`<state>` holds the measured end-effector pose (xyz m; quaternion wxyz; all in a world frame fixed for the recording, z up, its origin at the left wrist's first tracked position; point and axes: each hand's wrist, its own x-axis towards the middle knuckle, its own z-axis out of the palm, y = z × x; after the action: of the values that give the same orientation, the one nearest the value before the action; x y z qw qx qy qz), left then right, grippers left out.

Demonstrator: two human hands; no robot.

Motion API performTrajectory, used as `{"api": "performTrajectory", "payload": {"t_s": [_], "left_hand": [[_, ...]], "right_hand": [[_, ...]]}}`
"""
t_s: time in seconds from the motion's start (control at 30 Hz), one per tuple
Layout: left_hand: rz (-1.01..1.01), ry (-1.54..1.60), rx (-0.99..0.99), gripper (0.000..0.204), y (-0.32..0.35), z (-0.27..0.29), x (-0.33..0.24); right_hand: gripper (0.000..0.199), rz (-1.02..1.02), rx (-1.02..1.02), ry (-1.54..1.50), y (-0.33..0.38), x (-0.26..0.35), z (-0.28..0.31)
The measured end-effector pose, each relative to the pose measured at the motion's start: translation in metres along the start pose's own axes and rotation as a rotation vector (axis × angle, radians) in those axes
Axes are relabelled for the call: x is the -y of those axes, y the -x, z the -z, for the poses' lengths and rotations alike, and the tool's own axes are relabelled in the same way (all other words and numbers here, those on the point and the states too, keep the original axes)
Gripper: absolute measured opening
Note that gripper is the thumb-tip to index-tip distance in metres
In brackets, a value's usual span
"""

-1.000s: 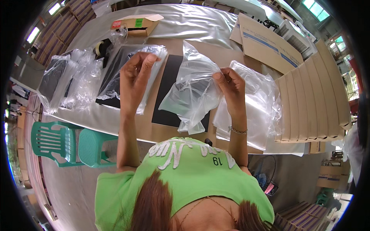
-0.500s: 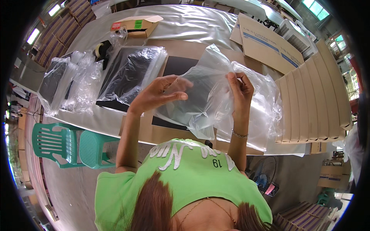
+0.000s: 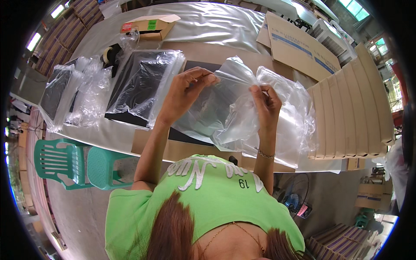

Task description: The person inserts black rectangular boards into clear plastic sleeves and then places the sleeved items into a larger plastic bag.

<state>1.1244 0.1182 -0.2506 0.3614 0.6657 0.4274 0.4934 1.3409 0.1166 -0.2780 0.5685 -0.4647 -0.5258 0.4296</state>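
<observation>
Both hands hold a clear plastic bag (image 3: 229, 104) up over the table. My left hand (image 3: 186, 93) pinches its upper left edge between thumb and fingers. On the other side my right hand (image 3: 266, 102) grips the bag's gathered edge, thumb against curled fingers. Beneath the bag lies a black board (image 3: 190, 138), mostly covered by the plastic. Right of it, partly behind my right hand, is a pile of clear plastic bags (image 3: 290, 121). To the left, a stack of black boards in clear plastic (image 3: 141, 84) lies flat.
Crumpled clear wrap (image 3: 89, 95) and a tape dispenser (image 3: 112, 56) are at the left. An open cardboard box (image 3: 149, 27) stands far left. A row of brown cartons (image 3: 349, 108) borders the right side, with a flat carton (image 3: 301, 47) behind. Green chairs (image 3: 102, 167) stand left of the table.
My left hand has moved up and gone from spread fingers to a pinch on the bag's edge. My right hand keeps its grip, slightly lower.
</observation>
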Motion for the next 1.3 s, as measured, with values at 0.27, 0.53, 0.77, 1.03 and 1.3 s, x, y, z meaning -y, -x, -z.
{"api": "performTrajectory", "payload": {"t_s": [0.27,0.53,0.77,1.03,1.3], "left_hand": [[0.206,0.400,0.109,0.007,0.011,0.009,-0.001],[0.345,0.622,0.292,0.017,0.013,0.004,-0.018],[0.445,0.800,0.299,0.012,0.024,0.004,-0.004],[0.238,0.361,-0.204,0.019,0.036,0.065,0.042],[-0.254,-0.348,0.533,0.027,0.033,0.006,-0.012]], "right_hand": [[0.038,0.715,0.044,0.464,-0.003,0.031,-0.018],[0.030,1.016,0.363,0.562,-0.001,0.074,-0.024],[0.013,0.942,0.606,0.136,-0.005,0.077,-0.027],[0.007,0.593,0.283,-0.258,-0.003,0.053,0.005],[0.008,0.174,0.282,-0.077,0.001,0.048,-0.038]]}}
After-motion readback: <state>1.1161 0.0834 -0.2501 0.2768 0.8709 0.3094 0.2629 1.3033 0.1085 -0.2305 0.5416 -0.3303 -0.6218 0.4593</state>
